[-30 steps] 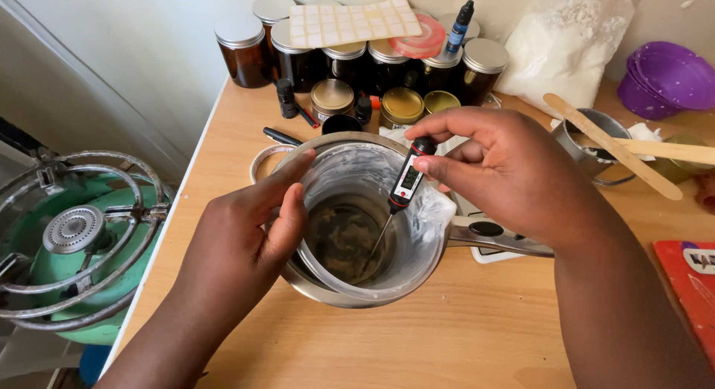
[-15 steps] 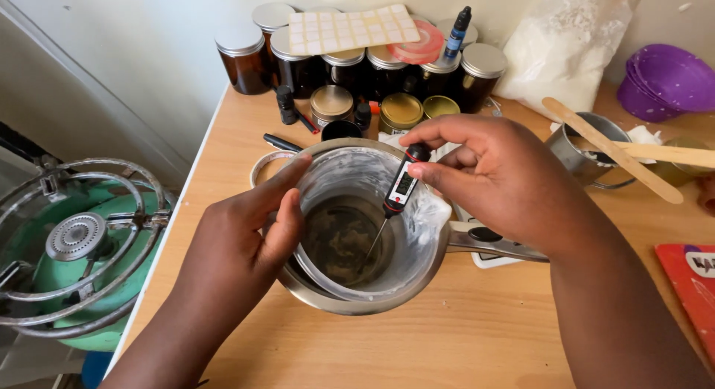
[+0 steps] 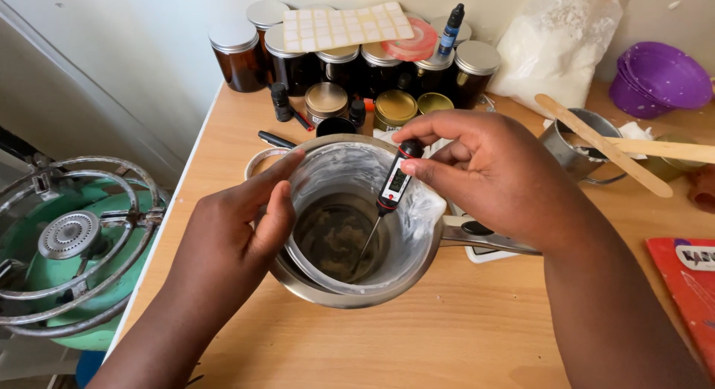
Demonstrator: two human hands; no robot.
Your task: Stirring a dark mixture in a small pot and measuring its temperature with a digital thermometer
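Right hand with probe thermometer in steel jug

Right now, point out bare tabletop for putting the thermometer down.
Bare wood lies below the metal pot, running right toward the red book. The back edge is crowded with amber jars; wooden sticks fill the right.

L hand curled, thumb up; R hand pinching w/ fingers, both forearms angled inward.

Shiny steel pot, filmy clear jug, matt pale wood tabletop.
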